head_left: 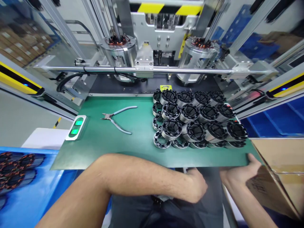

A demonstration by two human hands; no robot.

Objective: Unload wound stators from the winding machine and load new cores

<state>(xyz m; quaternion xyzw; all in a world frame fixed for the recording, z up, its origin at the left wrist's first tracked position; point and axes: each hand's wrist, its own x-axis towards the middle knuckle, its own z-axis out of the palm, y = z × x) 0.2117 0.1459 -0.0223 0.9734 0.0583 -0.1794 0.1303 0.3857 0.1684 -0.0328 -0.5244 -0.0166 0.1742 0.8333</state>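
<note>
A: Nearest first. Hands?
B: Left forearm cuts across the front; left hand (pixel 196 186) is curled just off the tabletop (pixel 118 147) edge, near the middle. Fingers hidden, so can't tell its grip or whether it holds anything.
A: Right?
B: Right hand (pixel 241 171) is at the front right corner, thumb up against the edge. Grip state: can't tell, the rest of its fingers are out of sight.
A: Beside them?
B: Blue bin (pixel 45 193) near left, with copper-wound rings (pixel 29 175) in it. Cardboard box (pixel 276 155) just beside the right hand.
A: And the metal rings (pixel 190 119)?
B: Right half of the tabletop, beyond both hands. Black-lined, packed in rows, many stacked on others.
A: Left half?
B: Cutters (pixel 108 116) lying flat, handles spread. White button box (pixel 76 127) at the left edge, two green lights.
A: Further back?
B: Horizontal rod (pixel 95 69), then two upright metal cylinders (pixel 118 57) with copper windings on top. Yellow-black striped bar (pixel 163 9) above. Stacked cartons (pixel 21 44) far left, blue crates (pixel 251 46) far right.
</note>
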